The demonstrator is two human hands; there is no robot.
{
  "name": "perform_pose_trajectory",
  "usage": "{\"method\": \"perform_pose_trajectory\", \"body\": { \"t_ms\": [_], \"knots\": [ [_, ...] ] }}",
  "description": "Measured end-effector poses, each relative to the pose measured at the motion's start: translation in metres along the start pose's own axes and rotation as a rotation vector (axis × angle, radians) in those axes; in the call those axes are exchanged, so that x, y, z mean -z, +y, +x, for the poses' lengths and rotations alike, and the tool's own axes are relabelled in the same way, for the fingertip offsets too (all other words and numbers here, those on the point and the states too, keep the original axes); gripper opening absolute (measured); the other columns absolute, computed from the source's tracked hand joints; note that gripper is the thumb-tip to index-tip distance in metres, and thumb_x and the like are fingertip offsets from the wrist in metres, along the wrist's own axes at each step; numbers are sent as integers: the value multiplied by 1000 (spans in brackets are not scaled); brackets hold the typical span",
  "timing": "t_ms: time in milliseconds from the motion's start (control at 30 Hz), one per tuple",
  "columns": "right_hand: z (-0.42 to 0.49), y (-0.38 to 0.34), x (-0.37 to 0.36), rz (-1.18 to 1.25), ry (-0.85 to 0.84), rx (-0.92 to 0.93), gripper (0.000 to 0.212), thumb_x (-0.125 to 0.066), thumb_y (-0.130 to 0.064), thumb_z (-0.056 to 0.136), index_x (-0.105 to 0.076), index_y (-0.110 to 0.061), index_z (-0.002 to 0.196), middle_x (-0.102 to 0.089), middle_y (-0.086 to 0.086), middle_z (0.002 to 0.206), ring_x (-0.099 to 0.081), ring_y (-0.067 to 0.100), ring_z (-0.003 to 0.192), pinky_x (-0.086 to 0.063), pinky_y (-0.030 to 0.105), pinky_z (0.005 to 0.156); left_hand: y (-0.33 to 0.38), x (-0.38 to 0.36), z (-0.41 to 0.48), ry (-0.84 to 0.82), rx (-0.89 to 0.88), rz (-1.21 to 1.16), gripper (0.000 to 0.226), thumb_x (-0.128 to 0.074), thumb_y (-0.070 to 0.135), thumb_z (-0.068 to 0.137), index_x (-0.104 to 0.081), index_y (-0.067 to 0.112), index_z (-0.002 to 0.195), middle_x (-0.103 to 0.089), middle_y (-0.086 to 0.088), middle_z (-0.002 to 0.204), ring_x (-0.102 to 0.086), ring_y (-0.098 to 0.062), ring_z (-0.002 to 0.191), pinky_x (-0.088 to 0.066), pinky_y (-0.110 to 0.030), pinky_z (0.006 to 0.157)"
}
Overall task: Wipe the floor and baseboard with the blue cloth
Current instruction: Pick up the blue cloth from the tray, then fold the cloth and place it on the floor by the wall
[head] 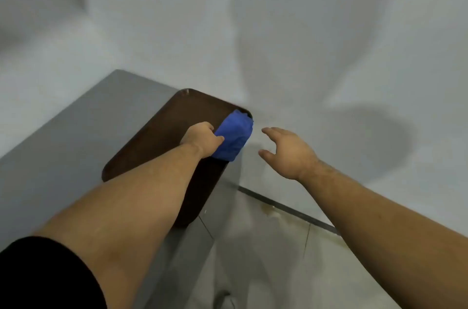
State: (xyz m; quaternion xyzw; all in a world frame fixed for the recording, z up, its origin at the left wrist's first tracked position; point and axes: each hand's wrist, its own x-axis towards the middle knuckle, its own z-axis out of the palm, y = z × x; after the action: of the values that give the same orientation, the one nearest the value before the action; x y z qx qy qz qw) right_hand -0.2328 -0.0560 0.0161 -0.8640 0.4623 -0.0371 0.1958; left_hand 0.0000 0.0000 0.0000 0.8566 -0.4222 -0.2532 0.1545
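Note:
A folded blue cloth lies at the right end of a dark brown tray on a grey table. My left hand is on the tray with its fingers closed on the cloth's left edge. My right hand hovers open to the right of the tray, past the table's edge, holding nothing. Below it a dark baseboard strip runs along the foot of the white wall, with yellowish stains beside it on the pale tiled floor.
The grey table fills the left side, its edge dropping to the floor near the tray. A white wall stands behind. A shoe tip shows at the bottom on the tiles.

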Motion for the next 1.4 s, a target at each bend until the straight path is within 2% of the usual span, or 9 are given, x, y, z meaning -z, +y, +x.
{"method": "perform_pose_trajectory", "body": {
  "t_ms": [367, 500, 600, 700, 800, 900, 1100, 1333, 1400],
  "knots": [
    [-7, 24, -55, 104, -86, -119, 66, -57, -49, 98, -34, -29, 157, -39, -5, 163, -41, 21, 146, -35, 39, 118, 4, -34, 17, 46, 185, 87, 39, -72, 32, 94, -65, 5, 122, -69, -15, 119, -67, -33, 110, -52, -37, 81],
    [-4, 50, -64, 169, -92, -125, 65, -58, -50, 98, -35, -32, 156, -42, -6, 161, -44, 20, 144, -36, 36, 115, 11, -40, 20, 154, 42, -228, 6, -66, 16, 88, -63, 11, 91, -65, -5, 92, -62, -23, 87, -48, -34, 70],
    [-4, 68, -66, 242, -76, -89, 64, -56, -49, 99, -35, -31, 156, -43, -5, 161, -44, 21, 144, -34, 34, 115, 24, -41, 10, 214, -160, -352, 10, -62, 5, 82, -55, 13, 82, -53, 4, 76, -48, -11, 70, -42, -21, 61],
    [-6, 84, -60, 315, -32, -39, 62, -57, -47, 99, -35, -32, 156, -44, -5, 160, -45, 22, 143, -36, 35, 114, 51, -41, -4, 211, -311, -354, 11, -61, -2, 79, -60, 6, 87, -58, -1, 78, -51, -10, 71, -46, -14, 63],
    [-10, 103, -47, 372, 41, 40, 64, -59, -39, 99, -31, -33, 157, -43, -5, 160, -44, 20, 143, -32, 29, 111, 82, -52, -16, 157, -411, -274, 18, -62, -2, 75, -66, 8, 90, -68, -10, 86, -56, -12, 74, -50, -25, 70],
    [-12, 119, -39, 450, 141, 58, 69, -61, -31, 97, -28, -32, 158, -39, -5, 162, -41, 19, 145, -31, 30, 113, 105, -78, -24, 9, -468, -119, 28, -62, 3, 74, -72, 20, 94, -72, 4, 88, -61, -4, 77, -48, -21, 71],
    [-15, 163, -94, 512, -38, -2, 38, -63, -32, 95, -59, -25, 132, -68, 0, 125, -63, 20, 111, -45, 29, 87, 100, -178, -19, -221, -479, -95, 32, -66, -1, 80, -76, 16, 105, -72, 6, 102, -64, -6, 95, -44, -1, 78],
    [-21, 231, -231, 690, -5, -305, 18, -63, -28, 93, -67, -19, 107, -72, -2, 98, -68, 20, 92, -55, 34, 79, 23, -330, 13, -121, -143, -338, 35, -85, 31, 81, -64, 15, 104, -69, 4, 89, -67, -8, 80, -53, -18, 65],
    [-18, 250, -278, 746, -8, -361, 19, -64, -30, 92, -64, -19, 108, -70, -2, 98, -69, 22, 94, -56, 37, 81, -6, -374, 30, -175, -45, -379, 32, -82, 30, 86, -65, 11, 106, -73, -3, 91, -72, -18, 85, -60, -34, 75]
  ]
}}
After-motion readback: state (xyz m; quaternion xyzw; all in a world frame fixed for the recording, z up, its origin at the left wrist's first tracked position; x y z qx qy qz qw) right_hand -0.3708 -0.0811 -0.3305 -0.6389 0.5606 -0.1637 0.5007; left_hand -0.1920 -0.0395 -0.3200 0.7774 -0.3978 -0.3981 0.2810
